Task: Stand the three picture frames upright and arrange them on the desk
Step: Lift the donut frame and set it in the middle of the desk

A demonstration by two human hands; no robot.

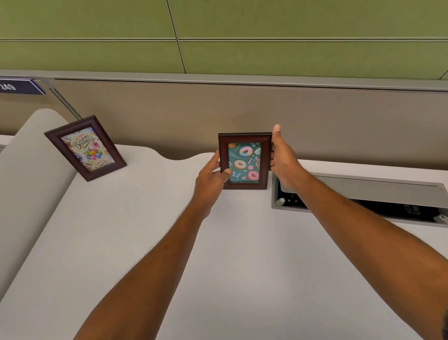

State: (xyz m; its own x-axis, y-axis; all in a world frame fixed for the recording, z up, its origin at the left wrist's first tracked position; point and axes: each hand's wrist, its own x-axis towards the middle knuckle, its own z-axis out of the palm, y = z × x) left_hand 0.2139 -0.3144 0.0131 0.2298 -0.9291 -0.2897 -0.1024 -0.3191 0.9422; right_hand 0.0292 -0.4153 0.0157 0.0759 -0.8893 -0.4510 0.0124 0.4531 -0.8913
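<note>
A dark wooden frame with a doughnut picture (pixel 245 161) stands upright at the back of the grey desk (pixel 169 241), near the partition. My left hand (pixel 210 176) grips its left edge, thumb on the front. My right hand (pixel 281 157) holds its right edge, fingers wrapped behind. A second dark frame with a "Happy Birthday" picture (pixel 86 148) stands upright at the back left, tilted in this wide view. A third frame is not in view.
An open cable tray with a raised grey lid (pixel 374 192) sits in the desk just right of the doughnut frame. A beige partition (pixel 213 111) and a green wall panel rise behind. A curved side divider (pixel 17 186) borders the left. A "249" sign (pixel 7 87) hangs top left.
</note>
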